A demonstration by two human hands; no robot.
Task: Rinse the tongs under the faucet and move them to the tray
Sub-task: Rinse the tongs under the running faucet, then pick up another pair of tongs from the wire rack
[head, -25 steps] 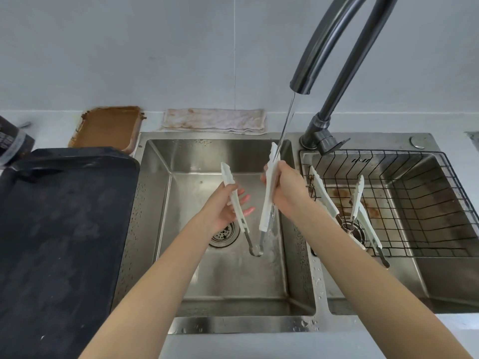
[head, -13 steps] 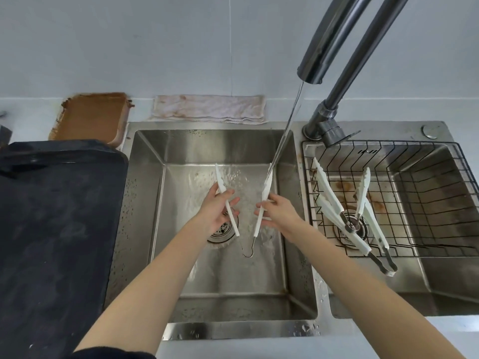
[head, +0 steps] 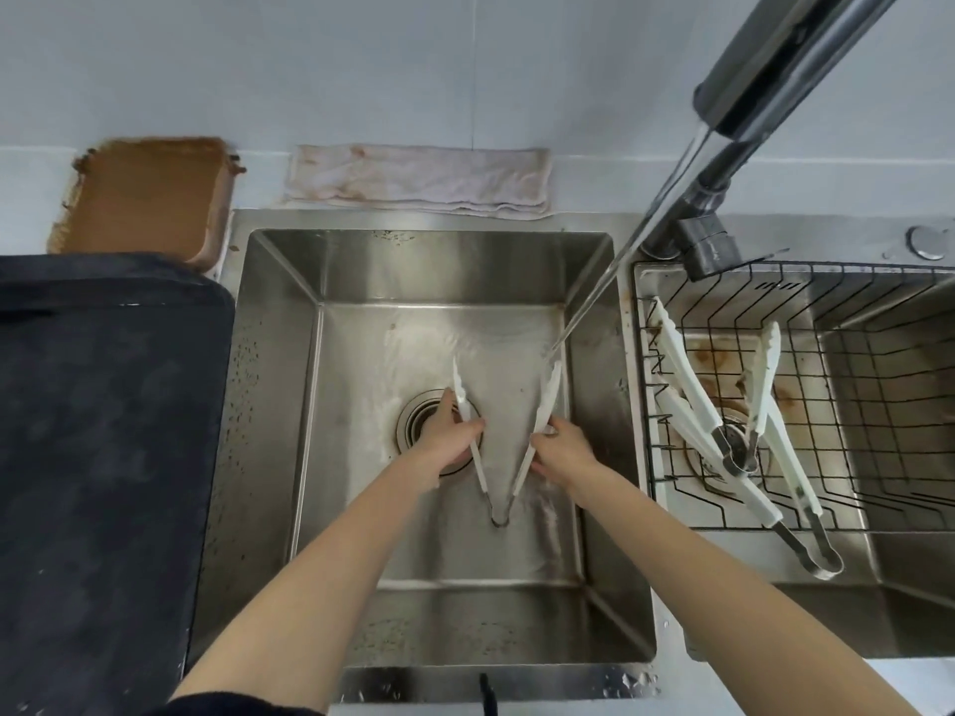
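Head view: steel sink [head: 279, 405], pale wall behind. Tongs [head: 542, 410] spread in V over basin, right tip in stream from faucet [head: 765, 69]. Left hand [head: 447, 436] grips left arm, right hand [head: 560, 449] grips right arm. Rinsing underway, I judge; move to black tray [head: 103, 457] at left edge not yet done.

I count three pairs of white tongs: one pair [head: 537, 431] spread in a V low in the left basin, and two pairs, one [head: 687, 405] beside the other [head: 770, 405], lying in the wire rack [head: 878, 405]. I see two hands, the left hand [head: 448, 431] and the right hand [head: 566, 449], one on each arm of the V. There are two sink basins [head: 279, 405], one faucet [head: 765, 80], one dark tray [head: 103, 457], one folded cloth [head: 418, 180] and one brown dish [head: 144, 193].
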